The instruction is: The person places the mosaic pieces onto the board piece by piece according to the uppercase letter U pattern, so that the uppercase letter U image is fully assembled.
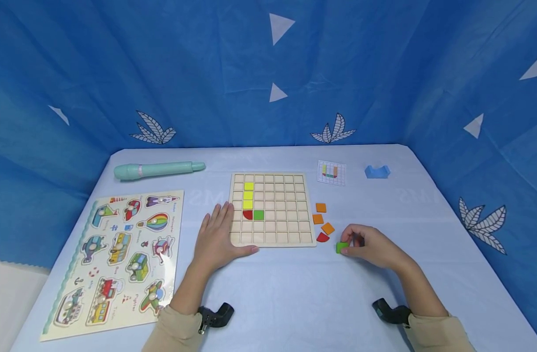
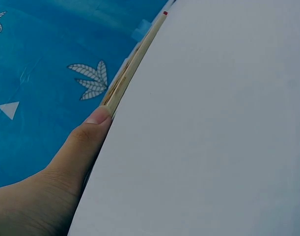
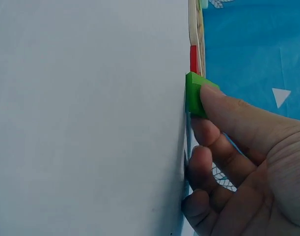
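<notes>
A wooden grid board [image 1: 277, 237] lies mid-table with a column of yellow square tiles [image 1: 248, 195], a red quarter-round tile [image 1: 248, 215] and a green square tile [image 1: 259, 215] in its cells. My left hand [image 1: 215, 237] rests at the board's left side, fingers straight, with the thumb along the near edge. Right of the board, my right hand [image 1: 369, 244] pinches another green square tile [image 3: 195, 96] between thumb and fingers, low at the tabletop. Close by lie several orange square tiles [image 1: 328, 228] and a red quarter-round tile [image 1: 323, 237].
At left lies a vehicle picture puzzle board [image 1: 132, 234], partly behind the left forearm. Behind it is a mint-green pen-like stick [image 1: 158, 170]. A small pattern card [image 1: 332, 173] and a blue notched block [image 1: 377, 172] lie at the back right. Blue cloth [image 1: 268, 73] hangs behind.
</notes>
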Available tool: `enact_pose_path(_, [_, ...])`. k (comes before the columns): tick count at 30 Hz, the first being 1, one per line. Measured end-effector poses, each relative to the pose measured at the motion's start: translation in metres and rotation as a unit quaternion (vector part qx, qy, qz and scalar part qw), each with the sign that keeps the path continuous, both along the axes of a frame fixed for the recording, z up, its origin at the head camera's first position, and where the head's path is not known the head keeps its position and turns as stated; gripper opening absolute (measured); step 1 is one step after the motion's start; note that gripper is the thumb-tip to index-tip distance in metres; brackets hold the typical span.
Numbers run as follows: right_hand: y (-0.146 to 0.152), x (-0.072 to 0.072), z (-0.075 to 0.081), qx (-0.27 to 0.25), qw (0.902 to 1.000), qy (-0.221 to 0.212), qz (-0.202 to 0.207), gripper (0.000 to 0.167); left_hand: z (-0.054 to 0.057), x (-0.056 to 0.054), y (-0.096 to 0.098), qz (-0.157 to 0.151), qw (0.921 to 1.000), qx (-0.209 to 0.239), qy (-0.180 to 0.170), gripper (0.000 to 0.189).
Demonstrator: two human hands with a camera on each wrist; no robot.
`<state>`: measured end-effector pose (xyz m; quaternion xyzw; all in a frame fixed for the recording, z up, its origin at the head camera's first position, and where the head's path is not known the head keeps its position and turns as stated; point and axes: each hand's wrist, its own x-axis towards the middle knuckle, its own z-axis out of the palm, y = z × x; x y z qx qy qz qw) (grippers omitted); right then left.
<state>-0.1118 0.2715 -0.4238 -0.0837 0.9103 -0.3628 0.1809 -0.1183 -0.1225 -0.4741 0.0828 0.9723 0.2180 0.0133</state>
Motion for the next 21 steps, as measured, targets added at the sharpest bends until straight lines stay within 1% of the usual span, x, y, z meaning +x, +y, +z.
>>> enact_pose_path(6, [-0.004,-0.006,0.004,-0.012,0.9997,0.017,0.009,0.018,0.000,0.000,0.000,0.002,1.0000,-0.004,0.003,0.134])
enact_pose_path(11, [-0.015,-0.016,0.009,-0.022,0.9991,0.035,0.008,0.017,0.001,0.000,0.000,0.002,1.0000,0.000,0.004,0.134])
enact_pose_path(21, [-0.046,-0.039,0.014,-0.047,0.9979,0.045,0.006,0.016,0.001,0.001,0.001,0.002,1.0000,0.000,0.002,0.134])
